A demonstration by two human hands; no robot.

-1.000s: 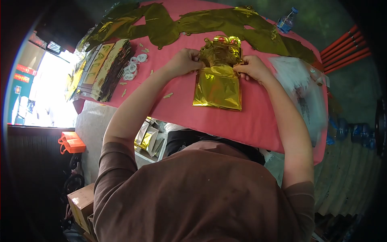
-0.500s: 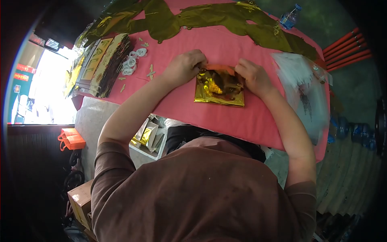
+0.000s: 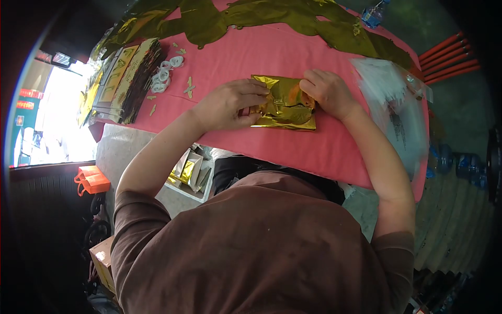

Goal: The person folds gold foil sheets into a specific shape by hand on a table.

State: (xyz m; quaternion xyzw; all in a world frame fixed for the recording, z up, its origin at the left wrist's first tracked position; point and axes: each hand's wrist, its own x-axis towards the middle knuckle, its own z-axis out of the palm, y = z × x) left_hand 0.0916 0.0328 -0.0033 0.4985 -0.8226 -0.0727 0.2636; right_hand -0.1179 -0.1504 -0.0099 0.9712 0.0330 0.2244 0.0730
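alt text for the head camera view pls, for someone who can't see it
Seen from above, a person in a brown shirt presses a folded gold foil piece flat on a pink table with the left hand and right hand. Unfolded gold foil lies along the far edge, with stacked packets at the left.

One head-worn camera looks steeply down, close over the pink table (image 3: 293, 57), edges perhaps fisheye-warped.

A person's left hand (image 3: 230, 104) and right hand (image 3: 327, 91) press a folded gold foil packet (image 3: 285, 107) flat on a pink counter (image 3: 293, 152); what looks like clear bags (image 3: 392, 104) lies blurred nearby.
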